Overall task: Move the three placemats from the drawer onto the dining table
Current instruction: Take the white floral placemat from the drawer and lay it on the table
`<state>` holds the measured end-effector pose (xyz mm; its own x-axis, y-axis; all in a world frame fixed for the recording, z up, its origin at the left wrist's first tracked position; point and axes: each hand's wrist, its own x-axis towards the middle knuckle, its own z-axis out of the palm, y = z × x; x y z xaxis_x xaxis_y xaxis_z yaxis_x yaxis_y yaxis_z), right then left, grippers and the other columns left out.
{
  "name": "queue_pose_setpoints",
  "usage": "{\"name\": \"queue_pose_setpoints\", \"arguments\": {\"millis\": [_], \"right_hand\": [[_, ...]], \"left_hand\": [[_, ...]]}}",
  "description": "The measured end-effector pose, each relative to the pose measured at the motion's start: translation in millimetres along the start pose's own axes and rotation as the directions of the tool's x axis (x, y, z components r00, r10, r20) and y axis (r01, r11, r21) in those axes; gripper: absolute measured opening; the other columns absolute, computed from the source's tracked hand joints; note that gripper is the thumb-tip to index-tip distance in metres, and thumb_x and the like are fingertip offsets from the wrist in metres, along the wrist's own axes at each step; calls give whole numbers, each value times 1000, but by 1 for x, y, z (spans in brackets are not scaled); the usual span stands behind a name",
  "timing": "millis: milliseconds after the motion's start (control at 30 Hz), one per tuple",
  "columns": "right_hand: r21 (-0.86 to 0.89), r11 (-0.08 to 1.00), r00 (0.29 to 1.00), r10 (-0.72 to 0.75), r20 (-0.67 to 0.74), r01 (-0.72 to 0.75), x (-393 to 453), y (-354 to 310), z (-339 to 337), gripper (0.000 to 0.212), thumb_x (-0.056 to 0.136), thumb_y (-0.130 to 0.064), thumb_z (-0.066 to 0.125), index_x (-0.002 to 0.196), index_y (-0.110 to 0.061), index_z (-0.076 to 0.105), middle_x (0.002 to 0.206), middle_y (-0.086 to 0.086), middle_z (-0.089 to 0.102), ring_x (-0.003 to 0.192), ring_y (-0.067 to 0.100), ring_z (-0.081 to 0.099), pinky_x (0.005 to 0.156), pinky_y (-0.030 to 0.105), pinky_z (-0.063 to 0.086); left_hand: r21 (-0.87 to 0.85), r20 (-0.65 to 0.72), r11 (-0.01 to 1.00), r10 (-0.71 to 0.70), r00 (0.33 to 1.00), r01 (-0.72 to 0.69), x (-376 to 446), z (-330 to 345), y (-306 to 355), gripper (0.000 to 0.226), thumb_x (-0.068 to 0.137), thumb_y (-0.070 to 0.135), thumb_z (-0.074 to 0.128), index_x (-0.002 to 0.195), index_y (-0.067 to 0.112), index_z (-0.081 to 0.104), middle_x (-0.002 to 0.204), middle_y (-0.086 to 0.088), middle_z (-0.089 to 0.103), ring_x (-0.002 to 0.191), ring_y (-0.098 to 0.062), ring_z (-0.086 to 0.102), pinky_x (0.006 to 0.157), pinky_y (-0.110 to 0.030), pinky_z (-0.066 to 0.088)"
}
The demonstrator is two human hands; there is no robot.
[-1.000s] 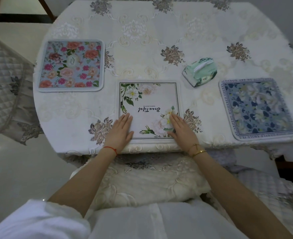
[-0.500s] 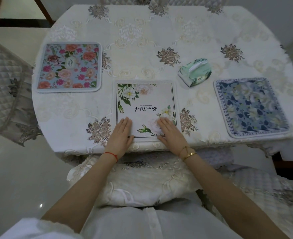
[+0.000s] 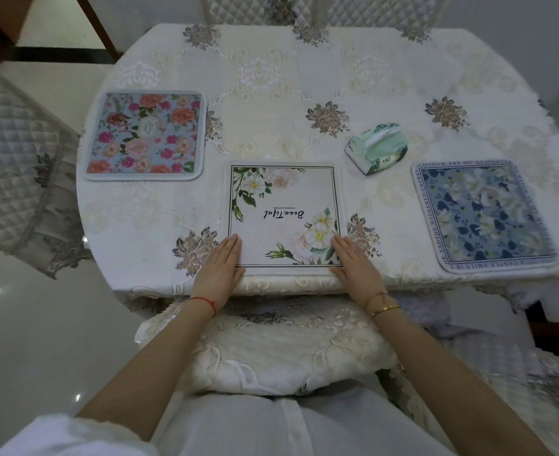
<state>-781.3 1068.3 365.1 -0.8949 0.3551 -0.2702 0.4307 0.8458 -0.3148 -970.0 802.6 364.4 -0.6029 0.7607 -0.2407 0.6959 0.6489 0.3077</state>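
Observation:
Three square placemats lie flat on the dining table (image 3: 304, 77), which wears a white embroidered cloth. A pink-and-orange floral placemat (image 3: 145, 135) sits at the left. A white placemat (image 3: 284, 218) with green leaves and script lettering lies at the near edge in the middle. A blue-and-white floral placemat (image 3: 483, 215) sits at the right. My left hand (image 3: 220, 266) rests flat on the white placemat's near left corner. My right hand (image 3: 357, 268) rests flat on its near right corner. Both hands have straight fingers and grip nothing.
A green tissue pack (image 3: 377, 148) lies between the white and blue placemats. A cream cushioned chair (image 3: 271, 353) stands under the table's near edge in front of me. Quilted chairs stand at the left (image 3: 18, 172) and the far side (image 3: 321, 8).
My hands have slid apart along the white placemat's near edge, the right one out to the right corner. The placemat stays where it was.

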Motion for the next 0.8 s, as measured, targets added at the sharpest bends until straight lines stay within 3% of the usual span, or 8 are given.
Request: {"name": "queue_pose_setpoints", "arguments": {"millis": [100,233,333,533,700,800], "right_hand": [[-7,998,998,56,-21,-56,-7,9,-12,61,98,-27,48,150,-7,22,158,6,21,147,22,15,121,33,11],[108,986,986,137,-96,-127,-16,3,-35,54,95,-21,55,144,-8,36,149,10,39,136,26,36,112,35,32],[147,988,971,86,-223,-54,-26,-12,-51,47,93,-17,58,137,-6,46,139,14,49,128,31,45,105,39,40],[172,985,937,36,-348,26,-57,-38,-64,43,95,-19,56,135,-8,49,138,12,51,129,28,45,105,39,40],[144,985,918,-33,-394,97,-84,-49,-62,40,94,-19,58,131,-7,53,127,11,58,117,26,52,99,38,44],[143,981,929,-75,-362,134,-91,-57,-60,39,94,-19,57,131,-8,52,127,11,57,119,28,51,103,38,41]], "left_hand": [[-15,5,999,-28,1000,28,-5,-8,-2,64,99,29,45,152,7,16,161,-9,15,148,-24,13,121,-33,7],[-34,-64,999,-15,998,13,-10,-29,4,59,95,27,52,147,9,33,153,-11,34,140,-29,32,116,-39,28],[-36,-168,999,33,985,-40,-17,-48,16,50,92,24,57,139,9,46,140,-11,50,130,-28,45,108,-40,39],[-81,-339,992,59,939,-91,-50,-71,40,37,91,23,60,126,11,59,122,-6,63,115,-25,57,95,-41,50],[-154,-408,987,-18,913,-49,-92,-75,51,35,91,18,61,125,10,59,127,-8,61,126,-27,51,105,-43,44],[-162,-439,987,-78,895,7,-121,-77,54,35,90,18,61,125,11,60,125,-8,62,120,-26,56,101,-40,47]]}}
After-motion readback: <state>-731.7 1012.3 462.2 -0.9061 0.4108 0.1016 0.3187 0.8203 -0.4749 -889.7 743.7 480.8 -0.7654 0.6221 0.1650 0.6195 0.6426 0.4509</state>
